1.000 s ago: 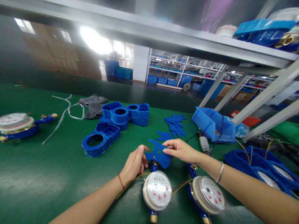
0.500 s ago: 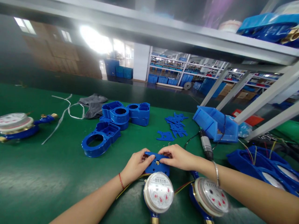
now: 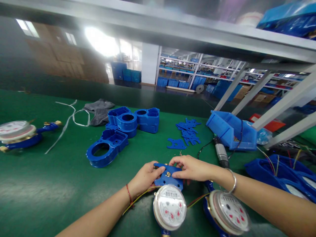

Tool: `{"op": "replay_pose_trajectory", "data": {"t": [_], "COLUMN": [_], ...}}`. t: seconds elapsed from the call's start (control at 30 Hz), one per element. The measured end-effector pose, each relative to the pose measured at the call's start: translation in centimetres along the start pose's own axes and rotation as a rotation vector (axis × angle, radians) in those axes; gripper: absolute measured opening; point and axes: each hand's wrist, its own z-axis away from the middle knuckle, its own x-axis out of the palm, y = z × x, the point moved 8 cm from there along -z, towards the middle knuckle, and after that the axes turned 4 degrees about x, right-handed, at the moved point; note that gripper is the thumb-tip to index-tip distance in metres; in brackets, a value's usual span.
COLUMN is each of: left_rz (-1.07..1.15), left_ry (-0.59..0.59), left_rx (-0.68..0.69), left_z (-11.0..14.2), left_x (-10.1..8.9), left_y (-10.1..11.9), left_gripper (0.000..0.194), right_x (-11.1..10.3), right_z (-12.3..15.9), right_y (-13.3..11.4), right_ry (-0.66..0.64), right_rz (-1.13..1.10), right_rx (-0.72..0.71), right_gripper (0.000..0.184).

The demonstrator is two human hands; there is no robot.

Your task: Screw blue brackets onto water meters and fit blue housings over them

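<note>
A flat blue plastic plate [image 3: 165,179] with small holes and a brass piece in its middle lies between my hands, just beyond a water meter [image 3: 170,207] with a round clear-covered dial. My left hand [image 3: 146,176] pinches the plate's left side, thumb on top. My right hand [image 3: 189,168] grips its right side, thumb and fingers near the brass piece [image 3: 168,174]. What lies under the plate is mostly hidden. Yellow and dark wires run out beside the meter. A second water meter [image 3: 228,210] stands at the right, below my right forearm.
Blue housings [image 3: 107,148] stand beyond my left hand. Several loose blue plates [image 3: 189,130] lie farther off. At right are a grey electric screwdriver [image 3: 221,153], a blue bin [image 3: 222,126] and blue-cased meters [image 3: 278,174]. Another meter [image 3: 18,131] sits far left; a shelf beam [image 3: 158,26] crosses overhead.
The blue plate sits slightly flatter, and its brass piece shows more plainly between my fingers. Both hands keep their hold on it. The view has shifted a little.
</note>
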Motion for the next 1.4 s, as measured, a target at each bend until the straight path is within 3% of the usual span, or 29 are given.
{"op": "replay_pose_trajectory", "data": {"t": [0.17,0.37,0.6,0.73,0.87,1.1,1.4], "left_rz": [-0.034,-0.068,-0.171,-0.244,-0.273,-0.226,-0.138], "left_ry": [0.019,-0.044,-0.027,-0.025,-0.031,-0.034,-0.050], "left_rx": [0.009,0.007,-0.005,-0.013,-0.028,-0.070,-0.110], "left_z": [0.4,0.4,0.7,0.7,0.6,0.6,0.9], "left_x": [-0.3,0.1,0.0,-0.5,-0.8,-0.4,-0.3], "left_y": [0.1,0.7,0.8,1.0,1.0,0.4,0.6], "left_gripper": [0.053,0.055,0.049,0.044,0.042,0.046,0.050], "right_x": [0.3,0.5,0.3,1.2,1.8,0.9,1.1], "right_z": [0.2,0.0,-0.1,-0.3,-0.4,-0.4,-0.1], "right_y": [0.5,0.8,0.9,1.6,2.1,1.9,1.5], "right_ry": [0.003,-0.016,-0.034,-0.178,-0.306,-0.220,-0.229], "right_rz": [-0.096,-0.153,-0.174,-0.211,-0.226,-0.164,-0.086], "right_rx": [0.012,0.022,0.011,0.056,0.077,0.058,0.068], "right_gripper": [0.028,0.015,0.020,0.012,0.018,0.021,0.022]}}
